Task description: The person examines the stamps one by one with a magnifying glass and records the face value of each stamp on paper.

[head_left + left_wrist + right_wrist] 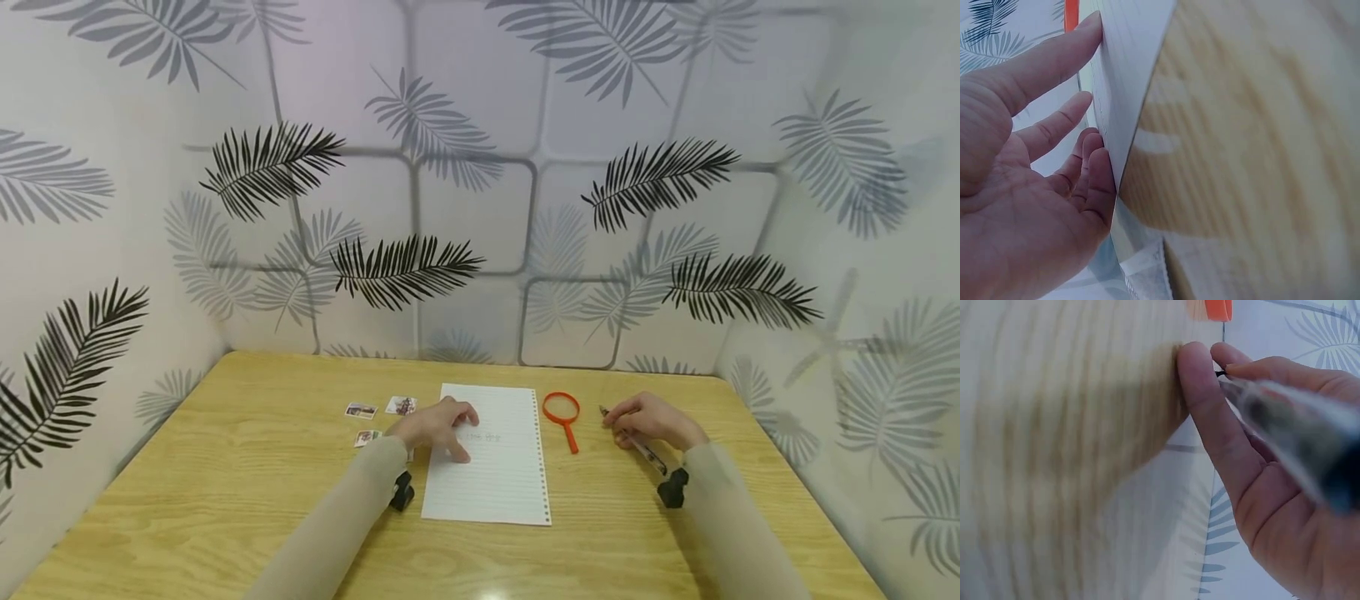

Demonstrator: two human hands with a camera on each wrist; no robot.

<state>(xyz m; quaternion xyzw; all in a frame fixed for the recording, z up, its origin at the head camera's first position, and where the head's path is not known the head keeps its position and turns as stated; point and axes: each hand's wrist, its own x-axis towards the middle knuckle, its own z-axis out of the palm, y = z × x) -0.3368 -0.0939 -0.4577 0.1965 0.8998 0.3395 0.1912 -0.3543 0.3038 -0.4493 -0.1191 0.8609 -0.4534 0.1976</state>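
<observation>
A sheet of lined paper [487, 487] with holes along its right edge lies on the table, a line of faint handwriting across its middle. My left hand [438, 427] rests on its left part, thumb and fingers spread and loosely bent, holding nothing. The left wrist view shows that hand's fingertips [1099, 159] right at the paper. To the right of the sheet, my right hand [648, 419] pinches a pen [651, 456] low over the table. In the right wrist view the pen [1279, 419] slants between thumb and fingers, its clear barrel blurred.
A red magnifying glass [570, 437] lies between the paper and my right hand. Several small picture cards, one nearer the back [401, 406], lie left of the sheet, partly behind my left hand. The wooden table [225, 467] meets a leaf-patterned curtain [480, 208] at its back and sides.
</observation>
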